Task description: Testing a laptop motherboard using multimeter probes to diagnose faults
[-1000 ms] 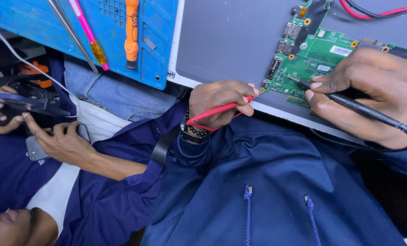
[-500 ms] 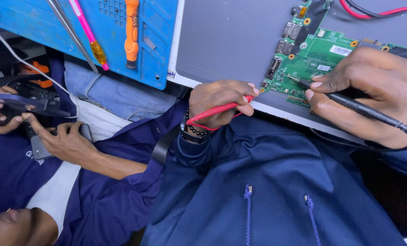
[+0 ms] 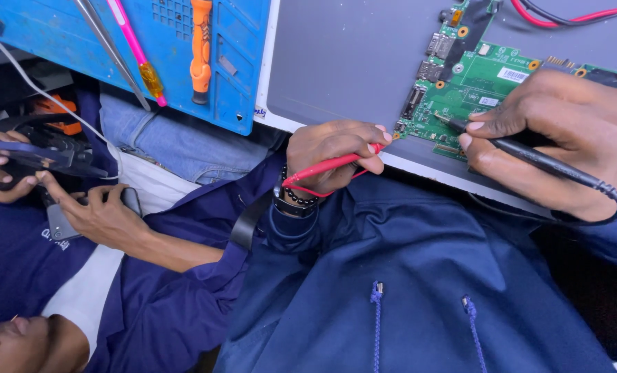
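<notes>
Green circuit board at 1 o'clock probed w/ black probe pinched in right hand, red probe gripped in left hand, steadying tips.

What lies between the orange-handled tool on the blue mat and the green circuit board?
In the head view, between the orange-handled tool and green circuit board lies the blue mat's edge, then bare grey mat.

A green circuit board, studded with silver ports and gold-ringed holes, lies flat at the near edge of the grey worktop. A black probe, slanted low over the board's near-left corner, touches its tip to the board, its black lead looping back behind it. A red probe lies almost level just off the board's left corner, over the worktop's edge, its thin red lead curling beneath it.
</notes>
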